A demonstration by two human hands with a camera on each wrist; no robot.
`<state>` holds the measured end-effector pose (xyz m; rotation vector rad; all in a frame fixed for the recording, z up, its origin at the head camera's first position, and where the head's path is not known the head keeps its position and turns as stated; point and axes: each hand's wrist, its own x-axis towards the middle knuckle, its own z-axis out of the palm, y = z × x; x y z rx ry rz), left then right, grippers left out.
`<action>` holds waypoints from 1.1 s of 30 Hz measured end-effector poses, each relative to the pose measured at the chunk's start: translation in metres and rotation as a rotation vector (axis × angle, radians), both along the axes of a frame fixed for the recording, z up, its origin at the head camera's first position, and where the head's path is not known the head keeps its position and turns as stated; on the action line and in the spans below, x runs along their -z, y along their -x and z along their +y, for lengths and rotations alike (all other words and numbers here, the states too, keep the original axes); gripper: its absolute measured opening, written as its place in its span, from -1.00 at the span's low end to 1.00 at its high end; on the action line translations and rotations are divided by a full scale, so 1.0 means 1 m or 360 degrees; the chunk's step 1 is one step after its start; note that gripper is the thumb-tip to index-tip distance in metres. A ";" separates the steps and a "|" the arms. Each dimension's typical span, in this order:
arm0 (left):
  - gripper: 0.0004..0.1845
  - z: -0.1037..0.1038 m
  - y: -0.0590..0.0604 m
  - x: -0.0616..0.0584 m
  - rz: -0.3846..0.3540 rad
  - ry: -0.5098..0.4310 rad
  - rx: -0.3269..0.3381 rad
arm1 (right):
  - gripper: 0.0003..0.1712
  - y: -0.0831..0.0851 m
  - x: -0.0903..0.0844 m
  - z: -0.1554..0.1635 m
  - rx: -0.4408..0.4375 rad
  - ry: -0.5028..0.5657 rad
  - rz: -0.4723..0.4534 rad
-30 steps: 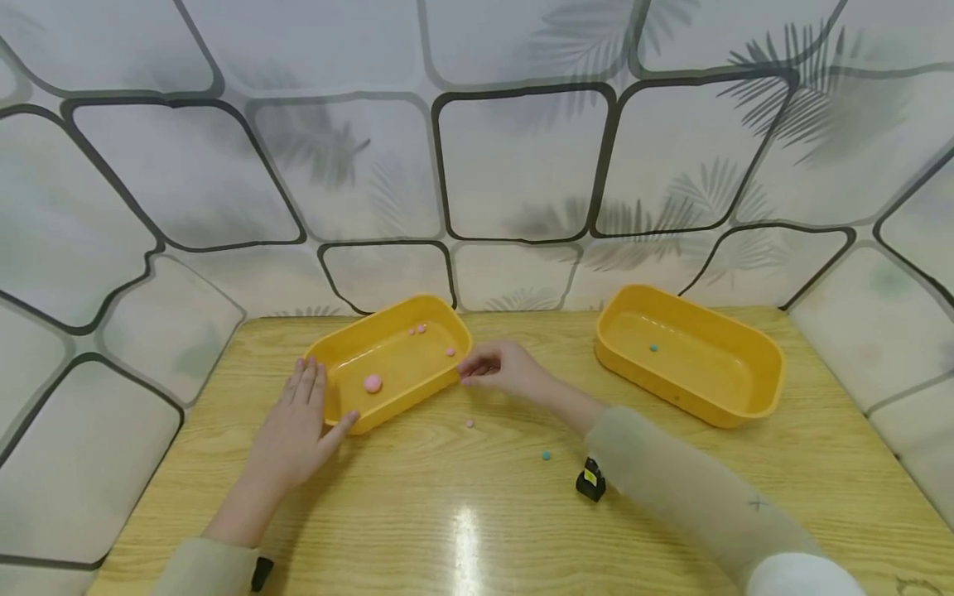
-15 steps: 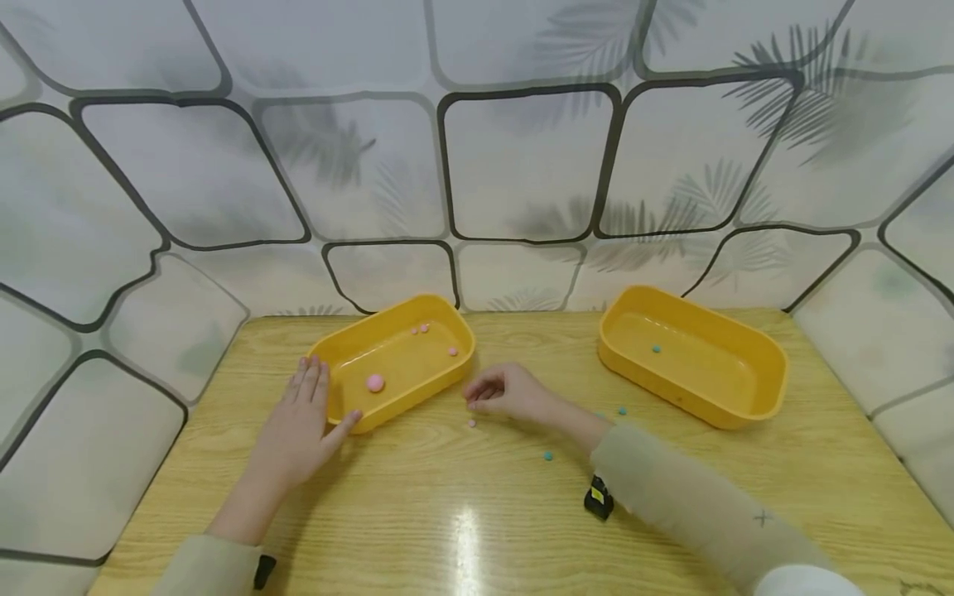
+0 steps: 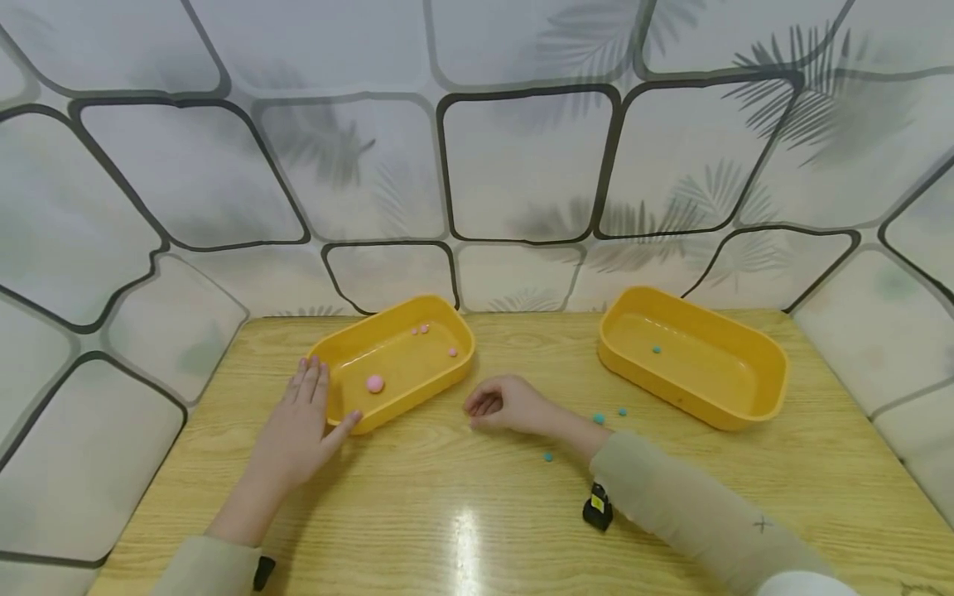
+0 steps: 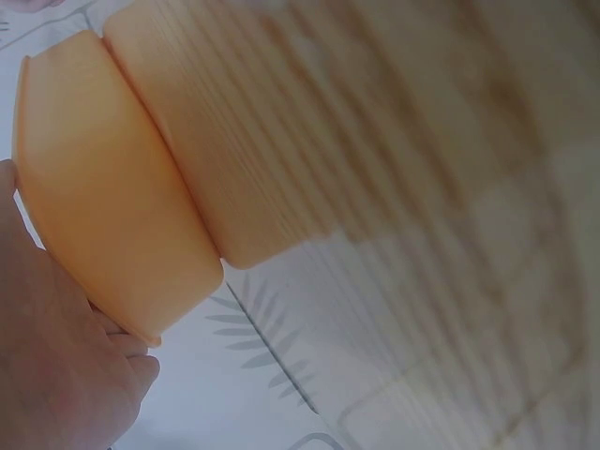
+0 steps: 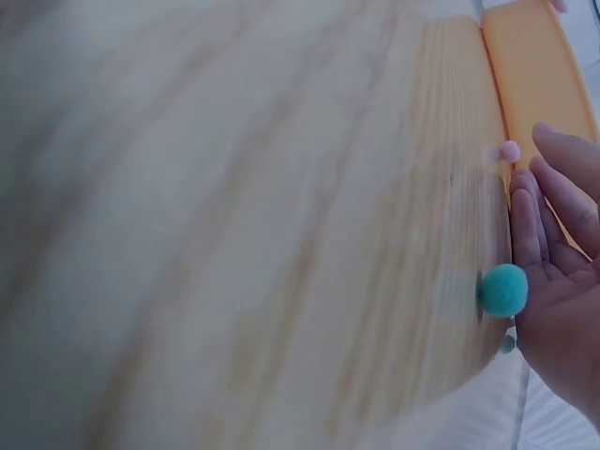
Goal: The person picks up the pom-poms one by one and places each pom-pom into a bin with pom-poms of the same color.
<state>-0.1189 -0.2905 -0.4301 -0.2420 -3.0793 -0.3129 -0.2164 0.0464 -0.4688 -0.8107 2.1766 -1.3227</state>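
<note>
right hand (image 3: 514, 406) sits mid-frame on the desk (image 3: 462, 497), fingers loosely curled over a tiny pink ball (image 5: 509, 151). in the right wrist view the ball lies just off the fingertips, not pinched; the grip is half open and holds nothing that i can see. left hand (image 3: 298, 426) lies flat, fingers straight, thumb and palm edge against the near-left corner of the left tub (image 3: 395, 360), bracing it.

risks:
- the pink ball is small and round, and the desk is glossy wood laminate, so a sloppy pinch could flick it away.
- teal balls (image 3: 599, 419) lie loose beside the right forearm; the sleeve could sweep them off.
- the left tub is light thin plastic, so a shove from the left hand could slide it.

materials: both tubs are yellow-orange moulded plastic, rounded rectangles with smooth shallow walls. the left tub holds a larger pink ball (image 3: 375, 382) and a few tiny ones. the right tub (image 3: 693, 356), upper right, holds one teal ball. the balls look soft and fuzzy, pom-pom-like. a small black clip thing (image 3: 597, 507) sits at the right wrist. the patterned backdrop is matte.
</note>
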 end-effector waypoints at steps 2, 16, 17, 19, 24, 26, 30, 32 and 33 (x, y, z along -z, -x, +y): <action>0.02 0.000 0.000 0.000 0.0003 -0.0001 0.0001 | -0.75 0.001 0.002 0.001 -0.0023 -0.0006 0.0018; 0.02 -0.002 0.001 0.004 0.0032 -0.0005 0.0012 | -0.80 0.007 0.007 0.004 -0.0168 -0.0061 0.0178; 0.02 -0.001 0.001 0.004 0.0031 -0.0003 0.0010 | -0.81 0.007 0.007 0.003 -0.0174 -0.0073 0.0198; 0.02 -0.001 0.001 0.003 0.0027 0.0000 0.0006 | -0.82 0.007 0.008 0.003 -0.0190 -0.0088 0.0247; 0.02 -0.001 0.000 0.002 0.0008 0.0001 0.0001 | -0.85 0.008 0.009 0.001 -0.0234 -0.0150 0.0359; 0.02 -0.001 0.000 0.002 0.0004 -0.0002 -0.0001 | -0.86 0.008 0.009 0.001 -0.0248 -0.0168 0.0395; 0.01 -0.001 0.000 0.003 0.0011 -0.0004 -0.0001 | -0.91 0.007 0.009 0.000 -0.0265 -0.0179 0.0446; 0.02 -0.001 0.001 0.003 0.0013 -0.0010 0.0004 | -0.92 0.007 0.008 0.000 -0.0268 -0.0183 0.0466; 0.02 -0.001 0.001 0.003 0.0012 -0.0013 0.0006 | -0.93 0.007 0.008 0.001 -0.0267 -0.0185 0.0470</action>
